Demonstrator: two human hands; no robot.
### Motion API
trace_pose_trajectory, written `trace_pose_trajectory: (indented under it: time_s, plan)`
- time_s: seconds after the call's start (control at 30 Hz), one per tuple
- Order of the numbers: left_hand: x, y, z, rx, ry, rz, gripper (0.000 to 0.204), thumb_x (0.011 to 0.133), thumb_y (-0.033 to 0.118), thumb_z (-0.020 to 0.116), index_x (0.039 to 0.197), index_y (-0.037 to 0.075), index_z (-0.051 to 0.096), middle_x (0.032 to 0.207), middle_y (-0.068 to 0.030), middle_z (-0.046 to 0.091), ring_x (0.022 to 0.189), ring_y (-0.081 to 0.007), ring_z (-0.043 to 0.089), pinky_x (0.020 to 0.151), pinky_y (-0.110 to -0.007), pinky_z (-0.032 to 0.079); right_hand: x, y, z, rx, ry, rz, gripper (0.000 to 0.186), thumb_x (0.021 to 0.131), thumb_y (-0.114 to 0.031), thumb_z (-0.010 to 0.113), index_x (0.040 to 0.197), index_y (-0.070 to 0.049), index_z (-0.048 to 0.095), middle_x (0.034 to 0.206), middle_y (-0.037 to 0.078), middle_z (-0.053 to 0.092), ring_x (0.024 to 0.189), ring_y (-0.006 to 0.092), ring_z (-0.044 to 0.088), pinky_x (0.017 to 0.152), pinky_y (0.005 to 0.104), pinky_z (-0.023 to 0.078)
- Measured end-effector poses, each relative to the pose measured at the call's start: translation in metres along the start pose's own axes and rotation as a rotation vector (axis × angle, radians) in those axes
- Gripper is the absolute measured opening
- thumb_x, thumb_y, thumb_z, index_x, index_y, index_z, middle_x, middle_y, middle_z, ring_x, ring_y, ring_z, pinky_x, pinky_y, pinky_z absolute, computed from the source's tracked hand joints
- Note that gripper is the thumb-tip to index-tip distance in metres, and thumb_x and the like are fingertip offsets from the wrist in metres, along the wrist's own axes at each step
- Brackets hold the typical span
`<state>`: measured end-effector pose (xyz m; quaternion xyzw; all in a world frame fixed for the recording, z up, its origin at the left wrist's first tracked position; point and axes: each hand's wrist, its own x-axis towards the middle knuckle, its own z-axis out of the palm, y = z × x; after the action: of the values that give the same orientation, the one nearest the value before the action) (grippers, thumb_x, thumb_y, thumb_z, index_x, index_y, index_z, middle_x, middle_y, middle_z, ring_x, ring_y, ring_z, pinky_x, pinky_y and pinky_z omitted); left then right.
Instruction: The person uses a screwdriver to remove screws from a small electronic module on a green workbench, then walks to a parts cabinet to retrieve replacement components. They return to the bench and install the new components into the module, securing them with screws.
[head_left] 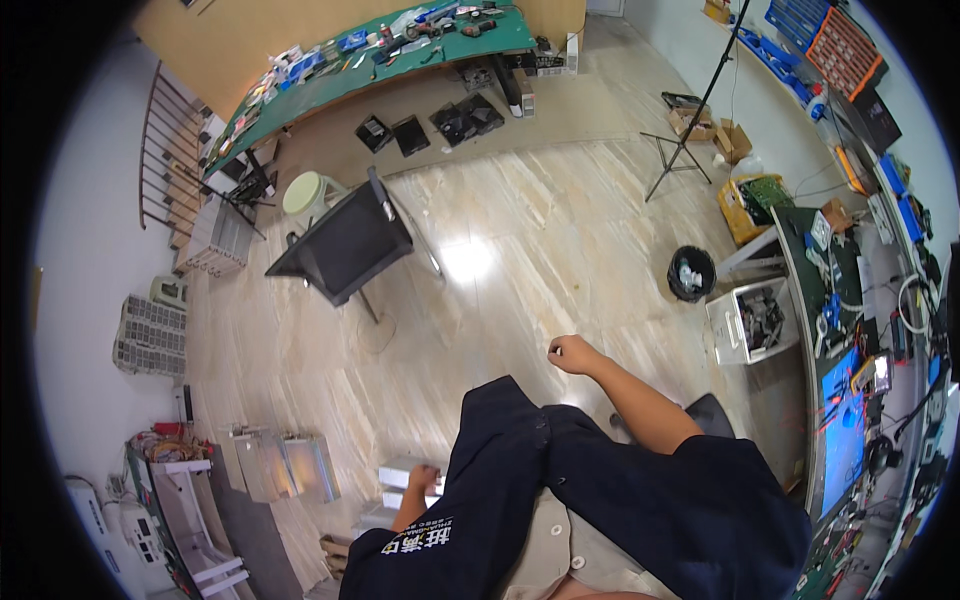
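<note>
My right hand is held out in front of me over the tiled floor, its fingers curled into a loose fist with nothing visible in it. Lower down and to the left, my left hand hangs beside my dark jacket. Silver-white boxes lie around and behind that hand in the picture. Whether its fingers touch one of them cannot be made out, as the sleeve and the small size hide the grip.
A black chair and pale green stool stand ahead left. Beyond is a cluttered green workbench. On the right are a black bin, a white crate, a tripod and a long bench. Metal cases stand left.
</note>
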<state>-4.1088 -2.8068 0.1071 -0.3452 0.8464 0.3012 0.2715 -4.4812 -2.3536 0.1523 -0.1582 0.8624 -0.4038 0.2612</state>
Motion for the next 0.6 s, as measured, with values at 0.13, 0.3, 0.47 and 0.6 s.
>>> trace_pose_trajectory:
  time_s: [0.13, 0.3, 0.47, 0.6]
  plan:
    - [0.124, 0.123, -0.006, -0.116, -0.281, -0.264, 0.034, 0.091, 0.036, 0.062, 0.102, 0.007, 0.077, 0.095, -0.0165, 0.076, 0.083, -0.0286, 0.074, 0.075, -0.044, 0.059, 0.153, 0.121, -0.111, 0.013, 0.205, 0.144, 0.029, 0.085, -0.026, 0.067, 0.099, -0.003, 0.077, 0.099, 0.02, 0.076, 0.092, 0.0377, 0.072, 0.087, 0.0438, 0.057]
    - [0.399, 0.42, -0.082, 0.056, -0.45, -0.136, 0.028, 0.09, 0.031, 0.063, 0.099, 0.008, 0.076, 0.085, -0.0121, 0.075, 0.069, -0.0234, 0.072, 0.065, -0.042, 0.059, 0.222, 0.275, -0.235, -0.248, 0.017, 0.775, 0.033, 0.078, -0.032, 0.064, 0.082, -0.002, 0.078, 0.084, 0.022, 0.075, 0.08, 0.0377, 0.073, 0.079, 0.0464, 0.059]
    - [0.67, 0.881, -0.19, 0.239, -0.103, 0.328, 0.025, 0.088, 0.025, 0.066, 0.095, 0.003, 0.075, 0.065, -0.0103, 0.07, 0.062, -0.022, 0.071, 0.061, -0.039, 0.058, 0.247, 0.34, -0.392, 0.311, 0.287, 1.107, 0.034, 0.082, -0.03, 0.063, 0.085, 0.001, 0.078, 0.08, 0.022, 0.074, 0.08, 0.037, 0.075, 0.076, 0.0438, 0.06]
    - [0.783, 1.242, -0.235, 0.075, -0.007, 0.726, 0.024, 0.095, 0.019, 0.062, 0.105, -0.001, 0.072, 0.081, -0.0116, 0.074, 0.066, -0.0204, 0.072, 0.067, -0.034, 0.057, 0.32, 0.38, -0.477, 0.655, 0.367, 1.275, 0.03, 0.088, -0.026, 0.064, 0.096, 0.001, 0.075, 0.07, 0.011, 0.069, 0.051, 0.024, 0.061, 0.044, 0.0395, 0.049]
